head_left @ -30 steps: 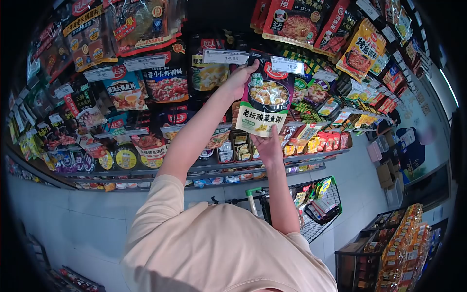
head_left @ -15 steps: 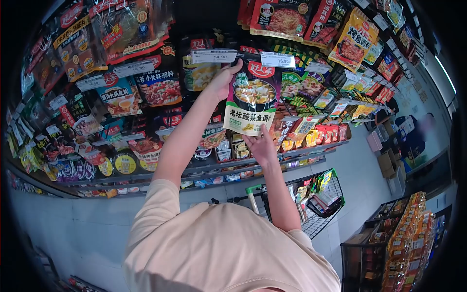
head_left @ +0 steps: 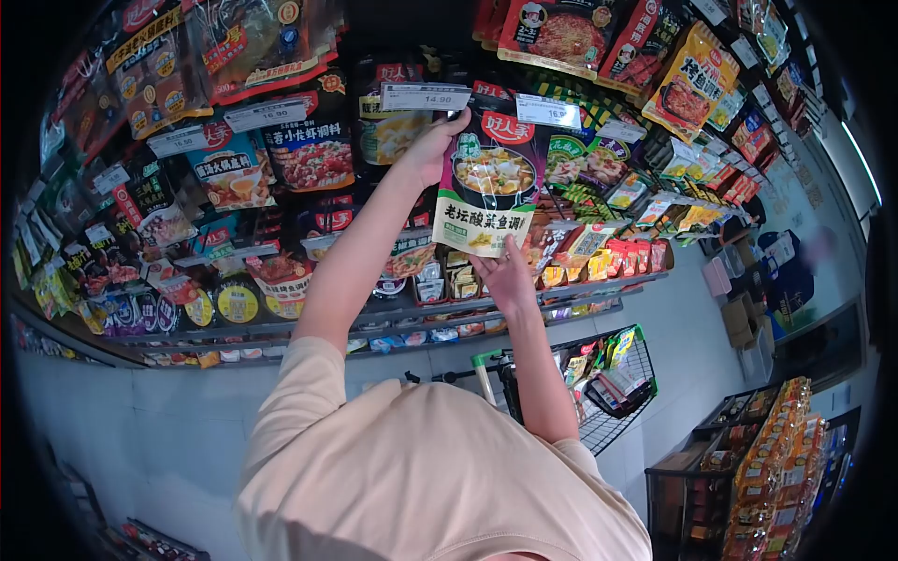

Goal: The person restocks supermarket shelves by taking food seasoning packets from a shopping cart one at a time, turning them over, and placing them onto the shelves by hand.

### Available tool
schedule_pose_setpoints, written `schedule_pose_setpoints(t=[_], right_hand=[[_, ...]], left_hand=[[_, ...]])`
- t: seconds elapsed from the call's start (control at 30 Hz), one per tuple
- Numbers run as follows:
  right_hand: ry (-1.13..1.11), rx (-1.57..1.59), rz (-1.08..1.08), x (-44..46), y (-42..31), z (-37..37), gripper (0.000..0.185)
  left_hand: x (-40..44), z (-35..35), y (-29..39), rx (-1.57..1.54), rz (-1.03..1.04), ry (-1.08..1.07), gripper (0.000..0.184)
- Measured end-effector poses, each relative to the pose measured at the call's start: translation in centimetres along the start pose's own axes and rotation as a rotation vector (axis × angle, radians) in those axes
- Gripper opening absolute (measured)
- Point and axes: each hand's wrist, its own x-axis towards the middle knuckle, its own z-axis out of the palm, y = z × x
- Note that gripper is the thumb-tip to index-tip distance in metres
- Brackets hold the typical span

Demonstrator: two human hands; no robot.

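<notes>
A seasoning pouch for pickled-cabbage fish (head_left: 493,178), dark with a purple and cream lower part, is held upright in front of the hanging goods. At its upper left edge, my left hand (head_left: 438,151) grips it, the thumb near the top corner. My right hand (head_left: 508,280) pinches the bottom edge from below, with the thumb on the front. Close above the pouch hang two price tags, one reading 14.90 (head_left: 426,97) and another (head_left: 548,110) partly hidden by the pouch's top.
Shelves with several hanging seasoning packets (head_left: 309,150) curve around me. A shopping cart (head_left: 613,411) holding packaged goods stands below right on the tiled floor (head_left: 187,425). A rack of orange packages (head_left: 772,477) is at lower right. Another person (head_left: 786,271) is at far right.
The view has shifted slightly, so shelves and price tags sit a little differently. Both hands keep their hold on the pouch, which appears slightly higher and further right in view.
</notes>
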Motion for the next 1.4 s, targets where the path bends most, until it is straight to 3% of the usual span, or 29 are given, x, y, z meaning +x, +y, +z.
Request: schedule_pose_setpoints(t=[0.53,0.7,1.4], right_hand=[[0.091,0.054,0.005,0.6,0.4,-1.4,0.047],[0.118,0.146,0.013,1.4,0.0,-1.6,0.048],[0.132,0.039,0.01,0.9,-0.2,-0.9,0.051]], left_hand=[[0.0,2.6,-1.3,0.123,0.062,0.086,0.034],[0.1,3.9,-1.8,0.076,0.06,0.01,0.033],[0.5,1.5,-1.5,0.053,0.074,0.038,0.035]])
